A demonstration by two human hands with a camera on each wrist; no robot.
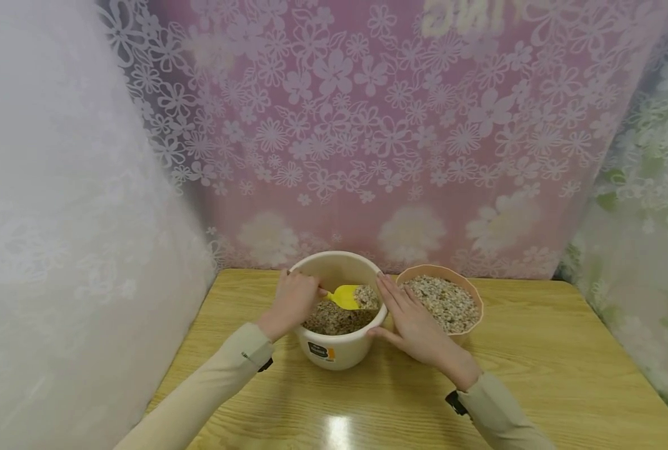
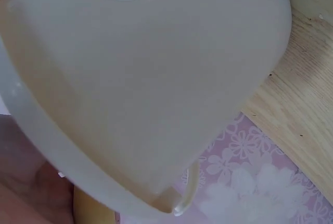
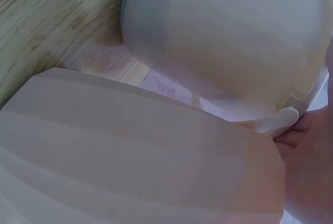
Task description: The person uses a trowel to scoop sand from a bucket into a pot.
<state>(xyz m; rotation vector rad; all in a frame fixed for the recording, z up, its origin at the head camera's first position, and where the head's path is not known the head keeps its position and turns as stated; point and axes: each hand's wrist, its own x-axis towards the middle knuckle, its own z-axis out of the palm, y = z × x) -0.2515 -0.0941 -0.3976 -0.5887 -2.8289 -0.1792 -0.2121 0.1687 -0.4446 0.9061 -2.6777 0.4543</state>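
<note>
In the head view my left hand [image 1: 297, 299] grips the handle of a yellow scoop [image 1: 345, 297] inside a cream bucket [image 1: 342, 353]. Pale grain lies in the scoop, above darker grain [image 1: 334, 320] in the bucket. My right hand [image 1: 418, 328] rests with straight fingers against the bucket's right rim, its thumb toward the front. The left wrist view is mostly the bucket's outer wall [image 2: 145, 83], with the hand partly showing beyond the rim. In the right wrist view, my right hand [image 3: 312, 156] is beside the bucket's white handle joint [image 3: 283, 120].
Right of the bucket stands a peach-coloured bowl [image 1: 474, 290] filled with pale mixed grain [image 1: 443, 303], partly behind my right hand. Both containers stand on a wood-grain table [image 1: 536, 362]. A pink flowered curtain [image 1: 334, 156] hangs behind, with whitish sheets at both sides.
</note>
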